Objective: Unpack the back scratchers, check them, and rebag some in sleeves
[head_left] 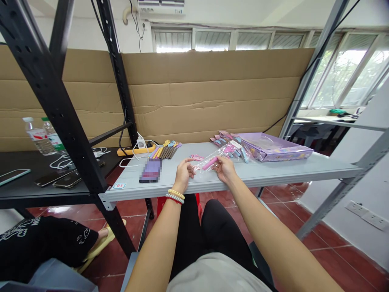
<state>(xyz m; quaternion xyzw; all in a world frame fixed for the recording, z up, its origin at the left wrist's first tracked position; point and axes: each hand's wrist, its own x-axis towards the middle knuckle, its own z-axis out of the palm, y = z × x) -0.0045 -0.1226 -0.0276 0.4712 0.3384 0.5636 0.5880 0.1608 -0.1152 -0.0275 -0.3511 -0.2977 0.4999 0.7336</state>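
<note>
My left hand (pixel 184 174) is closed at the left end of a clear plastic bag (pixel 200 165), above the front of the grey table. On the bag's other side, my right hand (pixel 226 170) pinches it along with a pink stick-like piece (pixel 210 163) that shows through the film. Whether the pink piece lies wholly inside the bag I cannot tell. Just beyond my hands are pink pieces (pixel 197 157) and a pile of bagged pink and blue items (pixel 234 149). A row of colourful fork-shaped sticks (pixel 167 150) lies to the left.
A purple box (pixel 273 147) stands at the table's right. Left are a blurred-out phone (pixel 151 170), a yellow power strip (pixel 136 151) and white cables. Black shelf posts (pixel 65 113) rise at the left, near bottles (pixel 39 136) and a seated person's leg (pixel 45 243). Cardboard (pixel 212 93) backs the table.
</note>
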